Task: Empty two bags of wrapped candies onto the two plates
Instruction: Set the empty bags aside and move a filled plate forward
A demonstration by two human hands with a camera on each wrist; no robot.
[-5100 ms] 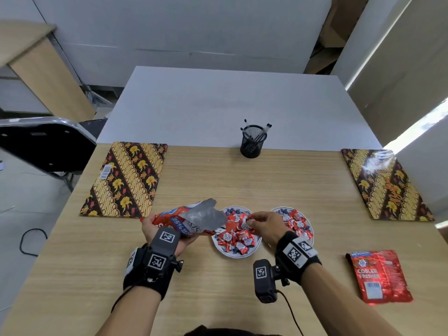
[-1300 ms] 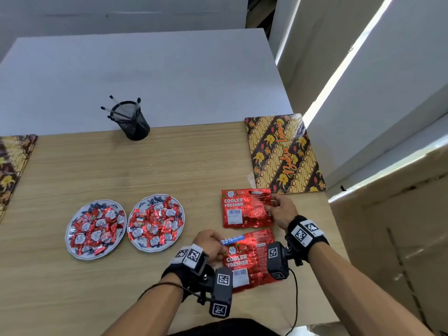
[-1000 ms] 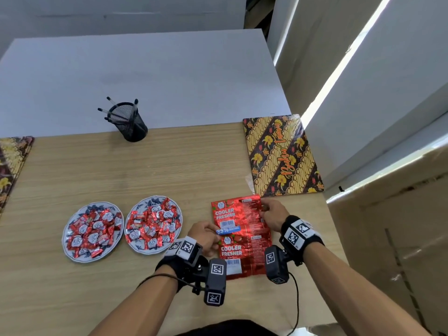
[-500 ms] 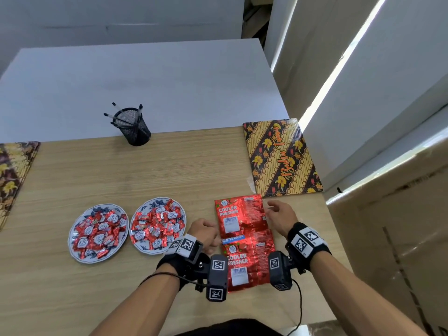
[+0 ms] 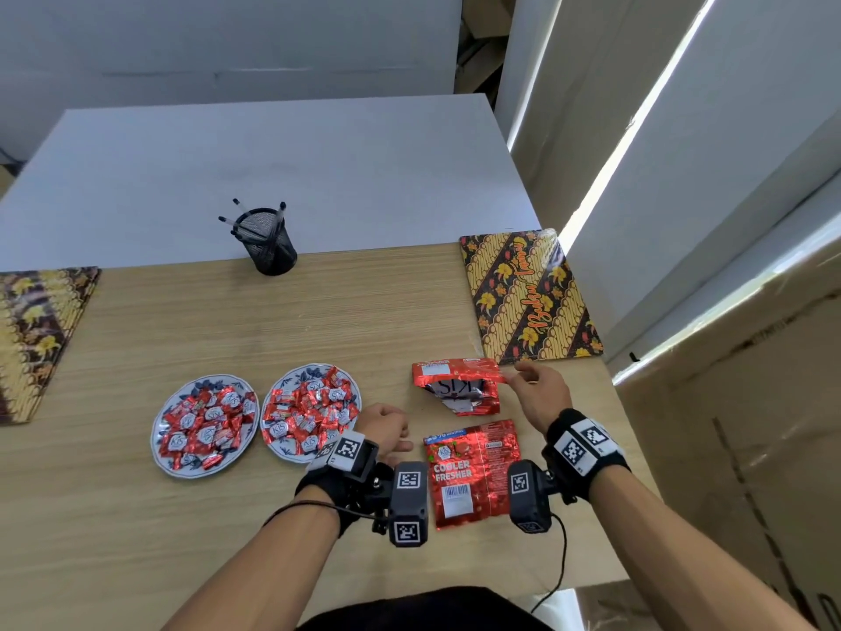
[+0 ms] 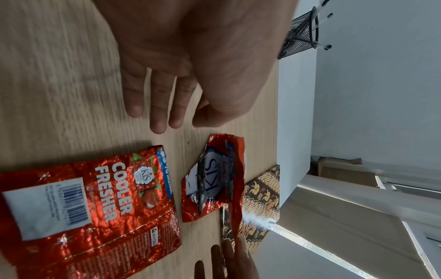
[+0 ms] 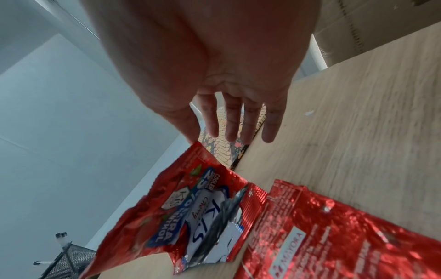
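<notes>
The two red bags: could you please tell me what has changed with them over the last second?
The right hand has pinched the far bag at its corner and lifted it, so it is turning over. The left hand has let go of the near bag, which lies flat. Both plates stayed full.

Desk (image 5: pixel 227 339): pale wood grain.
Pen cup (image 5: pixel 271 242): black mesh, pens inside, at desk's far edge.
Right mat (image 5: pixel 528 296): batik pattern, far right corner.
Left mat (image 5: pixel 41 332): batik pattern, left edge.
White table (image 5: pixel 273 170): beyond desk.
Cardboard (image 5: pixel 751 448): right of desk.
</notes>
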